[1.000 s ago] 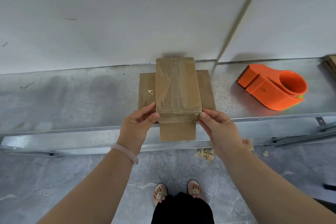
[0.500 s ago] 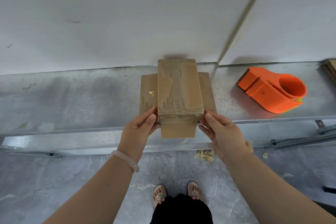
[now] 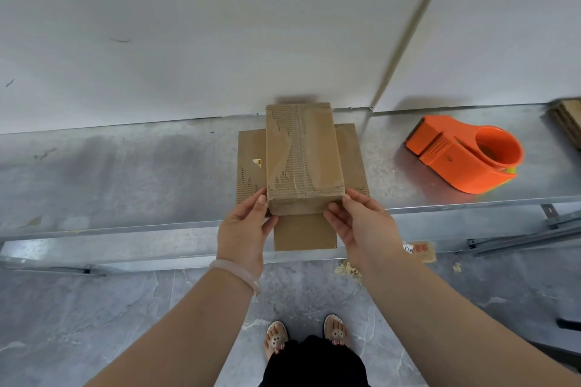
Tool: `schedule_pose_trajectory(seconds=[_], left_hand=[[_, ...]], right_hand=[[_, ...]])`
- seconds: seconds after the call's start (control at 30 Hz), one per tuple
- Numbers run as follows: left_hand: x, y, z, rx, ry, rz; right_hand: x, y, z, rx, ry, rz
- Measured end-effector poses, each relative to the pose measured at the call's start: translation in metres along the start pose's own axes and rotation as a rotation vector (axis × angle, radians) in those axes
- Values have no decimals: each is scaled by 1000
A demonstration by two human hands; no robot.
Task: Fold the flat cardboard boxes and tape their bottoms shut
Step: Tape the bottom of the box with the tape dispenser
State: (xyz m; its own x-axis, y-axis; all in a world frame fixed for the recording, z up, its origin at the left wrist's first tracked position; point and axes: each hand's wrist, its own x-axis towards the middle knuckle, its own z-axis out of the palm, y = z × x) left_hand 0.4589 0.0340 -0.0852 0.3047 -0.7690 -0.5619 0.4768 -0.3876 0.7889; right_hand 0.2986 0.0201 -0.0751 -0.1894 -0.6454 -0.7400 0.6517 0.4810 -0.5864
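Note:
A small brown cardboard box [image 3: 303, 151] stands bottom up on the metal shelf [image 3: 125, 173], its taped bottom facing me and its other flaps spread flat to the left, right and front. My left hand [image 3: 248, 223] holds the box's near left corner, thumb on the front face. My right hand [image 3: 358, 220] holds the near right corner the same way. An orange tape dispenser [image 3: 465, 154] lies on the shelf to the right, away from both hands.
A white wall [image 3: 220, 41] rises right behind the shelf. A stack of flat cardboard [image 3: 569, 122] shows at the far right edge. Scraps and a torn label [image 3: 421, 250] lie on the grey floor below. My sandalled feet [image 3: 306, 336] stand in front of the shelf.
Both hands stay on the box's near corners; their thumbs have slid a little inward along its front face. The box has hardly moved.

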Motion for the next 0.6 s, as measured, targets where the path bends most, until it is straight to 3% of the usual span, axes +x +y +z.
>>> schedule_pose_trajectory(seconds=[0.13,0.23,0.3,0.37,0.43,0.5,0.6], left_hand=[[6,7,0,-15,7,-55],[12,4,-2,46,44,60],[7,2,-9,300,49,304],[0,-1,-19,758,-75,770],[-1,-5,-25,1154,-270,1207],[1,-11,-26,1457,-363,1419],[11,-17,-33,1754,-343,1477]], right_hand=[[3,-8,-1,-103,-8,-6],[2,-10,-7,-334,-11,-135],[-5,-8,-16,-649,7,-423],[-12,-6,-29,-1035,-40,-948],[-8,-1,-40,-1289,-211,-1382],[4,8,-47,-1542,-335,-1576],[14,14,-55,-1885,-323,-1623]])
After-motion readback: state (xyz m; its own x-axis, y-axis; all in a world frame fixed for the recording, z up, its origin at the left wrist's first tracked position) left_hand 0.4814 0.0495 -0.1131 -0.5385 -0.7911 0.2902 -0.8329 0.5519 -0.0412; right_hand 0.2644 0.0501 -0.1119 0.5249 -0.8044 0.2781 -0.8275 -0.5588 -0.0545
